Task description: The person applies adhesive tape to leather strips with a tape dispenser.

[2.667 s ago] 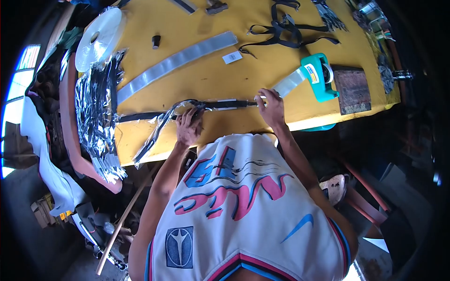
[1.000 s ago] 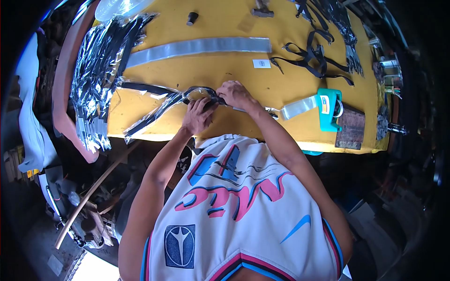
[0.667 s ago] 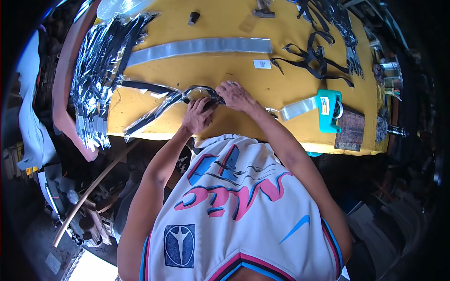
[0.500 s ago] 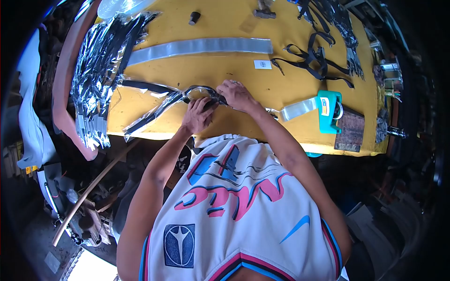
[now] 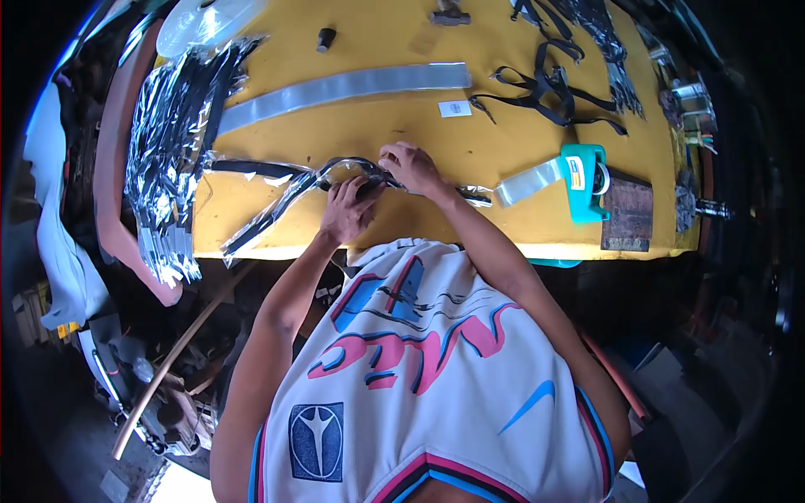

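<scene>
A black strap in clear plastic wrap point(image 5: 289, 194) lies looped on the yellow table point(image 5: 277, 222) near its front edge. My left hand point(image 5: 350, 210) is closed over the dark strap at the right of the loop. Just right of it, my right hand point(image 5: 409, 166) bends its fingers down at the same bundle; what its fingertips hold is too small to make out. A wrapped end of the strap sticks out to the right beneath my right wrist. Beyond the hands a long clear plastic strip point(image 5: 348, 84) lies across the table.
Many wrapped black straps point(image 5: 172, 151) are piled at the left. At the right are a green tape dispenser point(image 5: 584, 186), a dark plate point(image 5: 627, 214) and loose black straps point(image 5: 549, 88). A white card point(image 5: 455, 109), a black cap-like piece point(image 5: 326, 38) and a hammer point(image 5: 450, 15) lie farther back.
The view has shifted slightly. My right hand has eased left and its fingers look a little looser, and more of the wrapped strap end shows right of my wrist.
</scene>
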The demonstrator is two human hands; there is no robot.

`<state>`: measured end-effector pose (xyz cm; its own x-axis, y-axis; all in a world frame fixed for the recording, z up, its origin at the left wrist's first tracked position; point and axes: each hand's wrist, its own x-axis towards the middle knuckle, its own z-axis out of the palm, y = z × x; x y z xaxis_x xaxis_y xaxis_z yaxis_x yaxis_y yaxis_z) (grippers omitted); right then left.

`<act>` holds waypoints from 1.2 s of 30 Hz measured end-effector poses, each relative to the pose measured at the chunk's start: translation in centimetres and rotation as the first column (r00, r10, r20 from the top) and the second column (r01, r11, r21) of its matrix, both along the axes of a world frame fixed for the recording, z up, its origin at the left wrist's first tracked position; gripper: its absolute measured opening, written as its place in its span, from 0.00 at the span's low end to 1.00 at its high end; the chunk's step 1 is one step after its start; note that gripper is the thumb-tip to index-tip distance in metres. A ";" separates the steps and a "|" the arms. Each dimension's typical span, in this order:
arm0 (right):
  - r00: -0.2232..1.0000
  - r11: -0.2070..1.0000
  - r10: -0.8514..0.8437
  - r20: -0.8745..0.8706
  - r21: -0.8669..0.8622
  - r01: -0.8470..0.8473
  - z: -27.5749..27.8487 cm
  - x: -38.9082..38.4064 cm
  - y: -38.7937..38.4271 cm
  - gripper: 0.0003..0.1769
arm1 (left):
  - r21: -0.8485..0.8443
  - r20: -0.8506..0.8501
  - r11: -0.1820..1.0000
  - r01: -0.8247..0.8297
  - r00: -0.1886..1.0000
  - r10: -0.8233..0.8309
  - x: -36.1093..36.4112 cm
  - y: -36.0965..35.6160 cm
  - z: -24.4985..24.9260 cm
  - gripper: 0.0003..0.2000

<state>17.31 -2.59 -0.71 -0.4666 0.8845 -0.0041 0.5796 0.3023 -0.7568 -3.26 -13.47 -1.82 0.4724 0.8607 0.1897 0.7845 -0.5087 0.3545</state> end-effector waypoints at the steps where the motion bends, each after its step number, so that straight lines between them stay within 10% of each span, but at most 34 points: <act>1: 1.000 1.000 -0.014 0.000 0.000 0.014 0.5 0.6 -0.2 0.11 | -0.011 -0.002 1.000 -0.009 1.000 0.009 0.1 0.0 0.3 0.33; 7: 0.774 0.860 -0.498 -0.391 -0.106 0.500 6.1 12.6 -2.3 0.14 | -0.012 0.030 1.000 -0.027 0.999 0.027 0.2 -0.1 0.0 0.33; 15: 0.463 0.443 -0.885 -0.043 0.228 0.867 11.9 39.1 -8.0 0.14 | 0.012 0.026 0.999 -0.033 0.999 0.033 0.1 0.0 -0.6 0.28; 36: 0.659 0.645 -0.744 0.113 -0.136 0.752 11.3 46.0 -7.7 0.17 | 0.111 -0.062 0.994 -0.010 0.998 0.017 -0.4 0.1 -2.5 0.27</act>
<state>63.29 -10.32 10.58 0.3577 0.9170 -0.1767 0.5879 -0.3681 -0.7204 -3.71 -13.42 -4.37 0.4748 0.8426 0.2541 0.8106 -0.5311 0.2468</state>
